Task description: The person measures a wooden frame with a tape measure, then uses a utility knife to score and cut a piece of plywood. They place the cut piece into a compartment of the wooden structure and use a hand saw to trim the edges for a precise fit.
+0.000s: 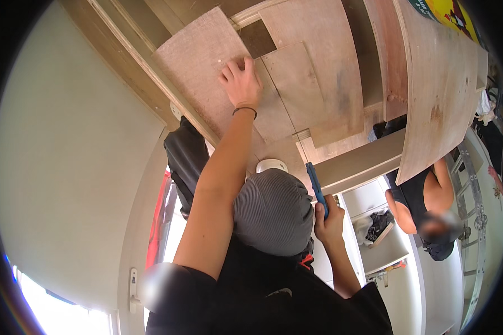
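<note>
My left hand point(242, 85) presses down on a pale plywood board point(193, 53), fingers curled and a dark band at the wrist. To its right, my right hand point(331, 218) is closed round the blue handle of a hand saw point(315, 181). The saw's blade appears edge-on as a thin dark line running from the handle up across the plywood. A smaller plywood piece point(299, 75) lies right of the blade, over a larger curved sheet point(341, 61). Between my forearms shows a grey ribbed knit cap point(274, 212).
Wooden framing surrounds the boards, and another curved plywood sheet point(439, 95) stands at right. A yellow and green container point(455, 17) is at the top right. Another person point(416, 198) in black is beside a metal ladder point(472, 218). A black jacket point(185, 162) hangs at left.
</note>
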`<state>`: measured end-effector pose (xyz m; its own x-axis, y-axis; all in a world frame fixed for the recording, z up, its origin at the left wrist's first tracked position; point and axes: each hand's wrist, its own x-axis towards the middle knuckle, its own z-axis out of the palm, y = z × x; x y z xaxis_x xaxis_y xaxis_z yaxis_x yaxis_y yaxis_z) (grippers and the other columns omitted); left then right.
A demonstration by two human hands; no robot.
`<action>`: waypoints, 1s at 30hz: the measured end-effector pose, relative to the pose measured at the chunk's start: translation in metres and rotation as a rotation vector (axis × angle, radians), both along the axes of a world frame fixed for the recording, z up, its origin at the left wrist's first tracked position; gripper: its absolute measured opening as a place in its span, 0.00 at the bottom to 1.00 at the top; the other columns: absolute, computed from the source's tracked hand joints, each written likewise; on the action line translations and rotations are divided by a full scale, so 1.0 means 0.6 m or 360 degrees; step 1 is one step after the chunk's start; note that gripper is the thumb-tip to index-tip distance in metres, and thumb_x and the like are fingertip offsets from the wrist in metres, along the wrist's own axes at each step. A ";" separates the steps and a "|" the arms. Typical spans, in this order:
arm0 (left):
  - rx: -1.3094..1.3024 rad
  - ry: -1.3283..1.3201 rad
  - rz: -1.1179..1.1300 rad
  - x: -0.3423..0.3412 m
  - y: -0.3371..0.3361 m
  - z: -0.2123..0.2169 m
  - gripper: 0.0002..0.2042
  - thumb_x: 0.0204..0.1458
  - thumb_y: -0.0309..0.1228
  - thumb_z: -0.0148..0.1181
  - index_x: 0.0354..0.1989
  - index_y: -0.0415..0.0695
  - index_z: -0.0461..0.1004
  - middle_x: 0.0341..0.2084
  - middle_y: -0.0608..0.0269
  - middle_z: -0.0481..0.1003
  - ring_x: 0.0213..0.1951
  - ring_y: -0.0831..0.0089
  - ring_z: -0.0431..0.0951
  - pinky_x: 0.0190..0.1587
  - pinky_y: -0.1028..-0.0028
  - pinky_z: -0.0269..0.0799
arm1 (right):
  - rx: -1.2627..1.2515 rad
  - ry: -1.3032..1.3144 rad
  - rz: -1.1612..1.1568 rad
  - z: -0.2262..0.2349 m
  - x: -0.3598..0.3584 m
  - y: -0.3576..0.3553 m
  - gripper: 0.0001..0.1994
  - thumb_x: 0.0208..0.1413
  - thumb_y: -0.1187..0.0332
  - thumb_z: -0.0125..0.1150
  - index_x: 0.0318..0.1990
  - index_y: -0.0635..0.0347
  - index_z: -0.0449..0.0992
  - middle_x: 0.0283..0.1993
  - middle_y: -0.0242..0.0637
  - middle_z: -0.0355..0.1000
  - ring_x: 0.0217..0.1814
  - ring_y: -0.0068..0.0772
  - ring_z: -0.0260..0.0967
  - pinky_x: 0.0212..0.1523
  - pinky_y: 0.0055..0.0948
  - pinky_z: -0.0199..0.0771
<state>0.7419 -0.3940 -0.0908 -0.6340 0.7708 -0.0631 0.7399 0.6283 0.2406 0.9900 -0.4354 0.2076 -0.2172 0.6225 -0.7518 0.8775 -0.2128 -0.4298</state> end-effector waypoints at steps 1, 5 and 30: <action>0.0007 0.0012 0.0002 0.001 0.000 -0.002 0.11 0.50 0.31 0.57 0.43 0.51 0.73 0.39 0.57 0.68 0.43 0.56 0.66 0.48 0.56 0.58 | 0.0019 0.0029 -0.0050 -0.005 -0.019 0.016 0.12 0.61 0.63 0.58 0.36 0.66 0.74 0.22 0.53 0.70 0.22 0.57 0.70 0.24 0.42 0.68; 0.0061 -0.0047 0.0007 0.001 -0.004 -0.005 0.12 0.48 0.31 0.58 0.43 0.51 0.73 0.40 0.57 0.68 0.44 0.56 0.66 0.48 0.57 0.59 | 0.0050 0.0042 -0.0102 -0.201 -0.147 0.096 0.20 0.63 0.54 0.56 0.38 0.68 0.74 0.22 0.56 0.70 0.24 0.61 0.71 0.26 0.44 0.70; 0.0056 0.0128 0.0045 0.001 0.007 -0.002 0.09 0.49 0.31 0.58 0.40 0.52 0.71 0.36 0.58 0.67 0.42 0.56 0.66 0.46 0.58 0.58 | 0.0050 0.0088 -0.0008 -0.003 0.056 -0.055 0.13 0.61 0.61 0.56 0.36 0.63 0.72 0.18 0.44 0.69 0.19 0.49 0.72 0.22 0.39 0.68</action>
<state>0.7426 -0.3901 -0.0917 -0.6573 0.7535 0.0159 0.7400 0.6412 0.2032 1.0238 -0.4685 0.2059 -0.2548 0.6466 -0.7190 0.8510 -0.2031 -0.4843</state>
